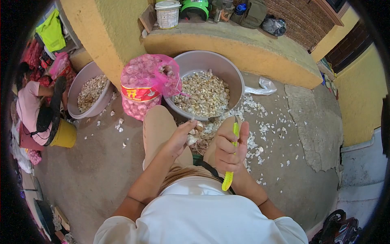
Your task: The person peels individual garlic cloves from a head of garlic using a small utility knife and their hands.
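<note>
My left hand (179,139) is closed around a garlic bulb (191,140), held above my lap between the knees. My right hand (229,151) grips a yellow-green utility knife (228,179), fingers wrapped around its handle and the thumb raised beside it. The knife is upright, apart from the garlic. Beyond my knees stands a large grey basin (239,77) holding many loose garlic cloves (203,94). Against its left side leans a pink mesh bag (140,73) full of garlic bulbs.
White garlic skins (260,126) litter the floor. At left, a person (30,101) sits by a yellow bucket (65,134) and another basin (103,99) of cloves. A ledge (243,44) carries a white bucket (167,16) and a green helmet (195,9). A plastic bag (262,87) lies right.
</note>
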Action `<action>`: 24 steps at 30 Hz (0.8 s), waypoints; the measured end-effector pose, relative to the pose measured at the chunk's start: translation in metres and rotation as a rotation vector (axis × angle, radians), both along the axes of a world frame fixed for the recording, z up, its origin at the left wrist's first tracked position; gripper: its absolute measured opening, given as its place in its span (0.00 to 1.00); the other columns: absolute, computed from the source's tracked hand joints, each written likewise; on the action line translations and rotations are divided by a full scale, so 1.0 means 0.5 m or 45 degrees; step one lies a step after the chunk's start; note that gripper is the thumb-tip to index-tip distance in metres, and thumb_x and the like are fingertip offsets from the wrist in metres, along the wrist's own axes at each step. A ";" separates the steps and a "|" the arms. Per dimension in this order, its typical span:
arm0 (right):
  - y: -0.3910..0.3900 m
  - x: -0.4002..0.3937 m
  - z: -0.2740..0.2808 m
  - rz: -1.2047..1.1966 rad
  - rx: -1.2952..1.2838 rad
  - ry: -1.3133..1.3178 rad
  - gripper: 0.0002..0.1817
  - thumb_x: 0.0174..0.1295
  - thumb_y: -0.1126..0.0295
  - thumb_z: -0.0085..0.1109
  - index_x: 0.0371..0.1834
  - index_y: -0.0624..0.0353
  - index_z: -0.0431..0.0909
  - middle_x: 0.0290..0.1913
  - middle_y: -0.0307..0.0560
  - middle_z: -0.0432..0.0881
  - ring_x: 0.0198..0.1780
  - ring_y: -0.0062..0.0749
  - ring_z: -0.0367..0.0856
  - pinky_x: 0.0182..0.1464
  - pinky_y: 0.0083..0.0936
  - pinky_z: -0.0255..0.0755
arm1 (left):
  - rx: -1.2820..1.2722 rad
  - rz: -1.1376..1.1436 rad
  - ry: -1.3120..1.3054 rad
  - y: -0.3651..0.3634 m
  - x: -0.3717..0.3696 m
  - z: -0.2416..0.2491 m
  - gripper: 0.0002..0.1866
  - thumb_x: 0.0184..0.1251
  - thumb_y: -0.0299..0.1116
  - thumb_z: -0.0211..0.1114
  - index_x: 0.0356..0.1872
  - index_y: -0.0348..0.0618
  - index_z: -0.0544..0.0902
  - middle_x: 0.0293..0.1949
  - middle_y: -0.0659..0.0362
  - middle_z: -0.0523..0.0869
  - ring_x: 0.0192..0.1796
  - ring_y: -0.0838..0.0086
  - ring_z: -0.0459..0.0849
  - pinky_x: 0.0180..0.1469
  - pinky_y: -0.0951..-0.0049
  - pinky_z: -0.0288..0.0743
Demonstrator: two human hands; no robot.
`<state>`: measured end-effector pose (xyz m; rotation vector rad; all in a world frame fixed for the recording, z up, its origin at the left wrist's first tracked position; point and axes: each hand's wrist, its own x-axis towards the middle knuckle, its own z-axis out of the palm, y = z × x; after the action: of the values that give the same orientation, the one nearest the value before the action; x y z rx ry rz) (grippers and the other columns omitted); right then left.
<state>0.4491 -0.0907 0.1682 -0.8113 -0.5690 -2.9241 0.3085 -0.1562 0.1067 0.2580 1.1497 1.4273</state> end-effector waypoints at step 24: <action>0.033 -0.009 -0.111 -0.879 1.702 -1.671 0.12 0.56 0.64 0.53 0.39 0.58 0.71 0.28 0.41 0.70 0.17 0.19 0.65 0.19 0.18 0.61 | 0.096 0.063 0.138 -0.001 0.005 -0.010 0.14 0.65 0.41 0.48 0.41 0.41 0.74 0.33 0.63 0.78 0.32 0.82 0.75 0.33 0.82 0.70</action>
<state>0.4447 -0.0740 0.1126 1.2532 1.8086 -2.8159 0.3111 -0.1567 0.1016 0.3658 1.1982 1.5171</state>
